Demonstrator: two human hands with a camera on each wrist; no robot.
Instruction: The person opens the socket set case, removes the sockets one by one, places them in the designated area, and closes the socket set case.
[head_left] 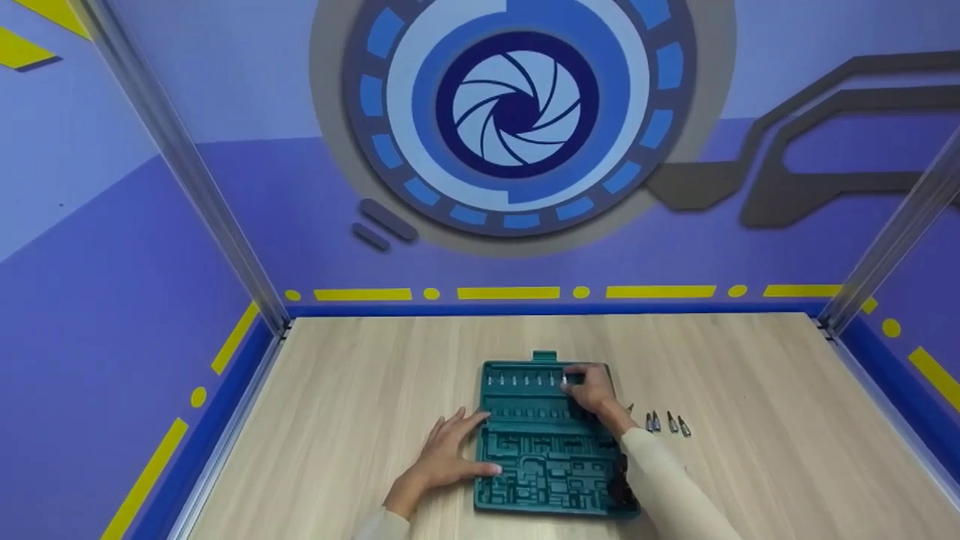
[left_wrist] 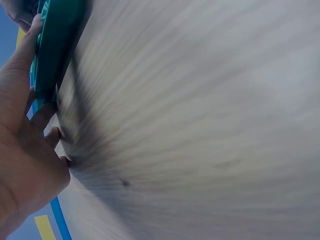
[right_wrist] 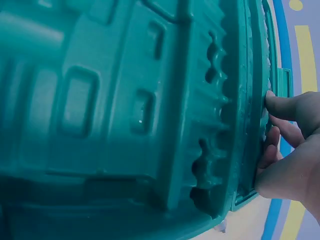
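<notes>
A green molded tool case point(head_left: 532, 435) lies unfolded on the table, with a row of small silver socket bits point(head_left: 514, 380) in its far section. At the right end of this row my right hand point(head_left: 592, 386) pinches a socket bit point(head_left: 564, 379) between thumb and fingers. The bit is mostly hidden by the fingers in the right wrist view. My left hand point(head_left: 450, 450) rests at the left side of the case, fingers spread, with thumb and index fingertip on the rim. In the left wrist view, the left thumb lies along the green edge.
Several loose socket bits point(head_left: 673, 422) lie on the wooden table point(head_left: 750, 375) right of the case, near the right sleeve point(head_left: 667, 472). A dark object point(head_left: 619, 484) shows at the case's near right side. Blue-purple panels point(head_left: 247, 180) enclose the table.
</notes>
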